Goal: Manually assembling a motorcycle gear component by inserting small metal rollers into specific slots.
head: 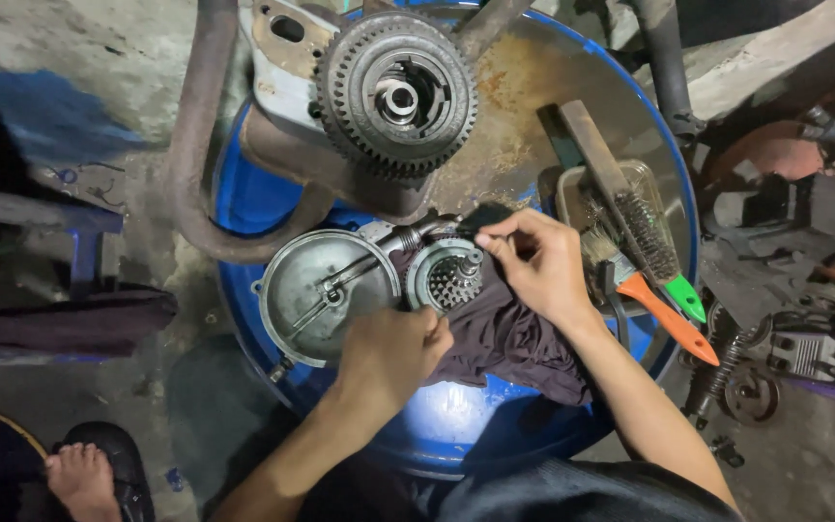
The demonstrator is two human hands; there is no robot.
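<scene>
1. My left hand (400, 350) is closed around the near edge of a dark cloth (514, 338), fingers curled tight on the fabric just below the small gear part (446, 277)
2. My right hand (533, 261) pinches narrowly at the upper right rim of that gear part, thumb and forefinger together; whether they grip cloth or metal there I cannot tell
3. The small gear part, a round metal hub with a toothed and studded centre, lies on the dark cloth, just beside the round metal cover (326, 290) to its left (the two appear to touch at their rims)
4. The round metal cover, a shallow grey dish with a lever across its face, rests on the blue drum top (456, 425), which serves as my bench
5. Beyond both, a large toothed clutch wheel (396, 94) stands on a rusty bracket near the drum's far edge
6. To my right, a shallow tray (572, 193) holds a wire brush with a green handle (654, 242) and a paintbrush with an orange handle (664, 314), well apart from the gear part
7. At lower left on the concrete floor (147, 58), another person's bare foot (79, 478) rests on a dark sandal
</scene>
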